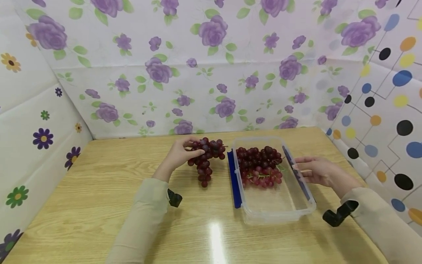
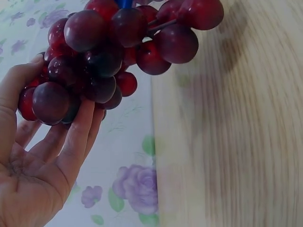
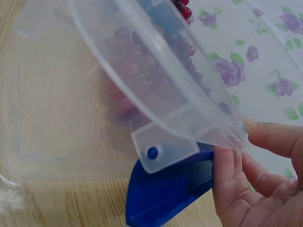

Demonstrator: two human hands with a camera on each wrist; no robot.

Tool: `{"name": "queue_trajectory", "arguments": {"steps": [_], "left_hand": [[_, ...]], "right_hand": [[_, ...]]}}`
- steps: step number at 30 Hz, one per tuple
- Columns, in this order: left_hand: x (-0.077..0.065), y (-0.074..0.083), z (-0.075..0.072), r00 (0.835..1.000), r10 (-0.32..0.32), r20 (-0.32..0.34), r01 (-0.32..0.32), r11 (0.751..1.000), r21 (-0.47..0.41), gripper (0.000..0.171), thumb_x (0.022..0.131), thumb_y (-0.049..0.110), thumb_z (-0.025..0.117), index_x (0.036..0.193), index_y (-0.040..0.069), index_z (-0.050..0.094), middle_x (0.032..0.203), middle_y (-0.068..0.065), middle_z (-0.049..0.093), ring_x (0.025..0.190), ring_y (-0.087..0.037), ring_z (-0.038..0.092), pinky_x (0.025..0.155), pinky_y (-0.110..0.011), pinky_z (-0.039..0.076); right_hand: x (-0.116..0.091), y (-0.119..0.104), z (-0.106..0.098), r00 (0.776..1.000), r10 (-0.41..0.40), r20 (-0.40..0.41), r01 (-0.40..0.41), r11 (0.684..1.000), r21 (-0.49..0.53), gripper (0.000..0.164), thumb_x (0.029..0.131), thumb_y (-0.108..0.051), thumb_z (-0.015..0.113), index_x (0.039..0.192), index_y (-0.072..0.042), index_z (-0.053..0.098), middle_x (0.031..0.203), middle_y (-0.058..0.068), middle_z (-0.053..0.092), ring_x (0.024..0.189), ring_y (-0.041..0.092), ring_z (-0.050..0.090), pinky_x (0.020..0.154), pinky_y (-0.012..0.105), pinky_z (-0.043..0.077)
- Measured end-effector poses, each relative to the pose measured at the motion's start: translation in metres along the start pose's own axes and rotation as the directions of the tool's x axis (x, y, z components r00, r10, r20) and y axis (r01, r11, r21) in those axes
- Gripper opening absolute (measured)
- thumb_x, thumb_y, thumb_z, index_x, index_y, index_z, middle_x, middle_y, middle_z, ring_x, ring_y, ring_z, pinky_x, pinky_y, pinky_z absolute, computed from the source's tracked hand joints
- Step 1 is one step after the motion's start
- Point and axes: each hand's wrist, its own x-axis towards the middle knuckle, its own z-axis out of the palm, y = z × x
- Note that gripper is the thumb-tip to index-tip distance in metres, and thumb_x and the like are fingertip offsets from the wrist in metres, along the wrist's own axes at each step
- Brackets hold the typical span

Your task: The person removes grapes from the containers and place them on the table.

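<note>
My left hand (image 1: 180, 154) grips a bunch of dark red grapes (image 1: 205, 161) between thumb and fingers, left of a clear plastic container (image 1: 280, 216). In the left wrist view the fingers curl round the upper grapes (image 2: 85, 71). The container has no lid on, and its blue side flaps (image 1: 234, 179) hang down. Inside, toward the back, lie a dark red bunch (image 1: 258, 157) and a lighter red bunch (image 1: 262, 176). My right hand (image 1: 318, 170) pinches the container's right side; the right wrist view shows the thumb and fingers at the wall above a blue flap (image 3: 170, 189).
A light wooden table (image 1: 115, 183) carries everything. Flower-printed sheeting (image 1: 197, 99) stands behind and at the left, and dotted sheeting (image 1: 395, 128) at the right. Both sleeves (image 1: 145, 216) bear black wrist mounts (image 1: 339, 213).
</note>
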Motion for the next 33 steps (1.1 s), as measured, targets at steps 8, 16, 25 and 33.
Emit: {"name": "queue_trajectory", "arguments": {"steps": [8,16,25,33], "left_hand": [[0.006,-0.008,0.005,1.000,-0.017,0.001,0.017,1.000,0.023,0.038,0.082,0.020,0.075,0.116,0.009,0.063,0.123,-0.011,0.059,0.115,-0.029,0.057,0.087,-0.042,0.052],[0.010,-0.009,0.008,0.999,-0.031,0.011,0.030,0.999,0.043,0.040,0.082,0.022,0.075,0.117,0.008,0.062,0.122,-0.012,0.059,0.116,-0.030,0.056,0.090,-0.043,0.051],[0.012,-0.015,0.011,0.998,-0.050,0.040,0.047,0.997,0.053,0.042,0.082,0.022,0.075,0.119,0.009,0.061,0.125,-0.013,0.058,0.116,-0.031,0.056,0.086,-0.041,0.052],[0.016,-0.020,0.011,0.998,-0.030,0.063,0.025,0.997,0.077,0.040,0.083,0.017,0.073,0.120,0.007,0.060,0.127,-0.014,0.057,0.117,-0.033,0.056,0.088,-0.044,0.051]], "right_hand": [[0.001,-0.001,0.000,1.000,-0.004,-0.011,0.004,1.000,0.001,0.063,0.093,-0.019,0.062,0.142,0.002,0.028,0.094,-0.006,0.059,0.077,0.009,0.061,0.075,0.025,0.055],[0.000,-0.001,0.000,1.000,0.002,-0.001,-0.002,1.000,0.007,0.065,0.093,-0.018,0.061,0.143,0.004,0.025,0.094,-0.005,0.058,0.077,0.009,0.060,0.075,0.024,0.054],[0.000,0.000,0.000,1.000,0.000,0.005,0.000,1.000,0.011,0.066,0.093,-0.018,0.061,0.145,0.004,0.025,0.095,-0.005,0.058,0.079,0.010,0.060,0.074,0.025,0.054],[0.000,0.000,0.000,1.000,0.002,-0.001,-0.002,1.000,0.006,0.067,0.094,-0.018,0.060,0.146,0.004,0.022,0.096,-0.005,0.057,0.079,0.010,0.059,0.074,0.024,0.054]]}}
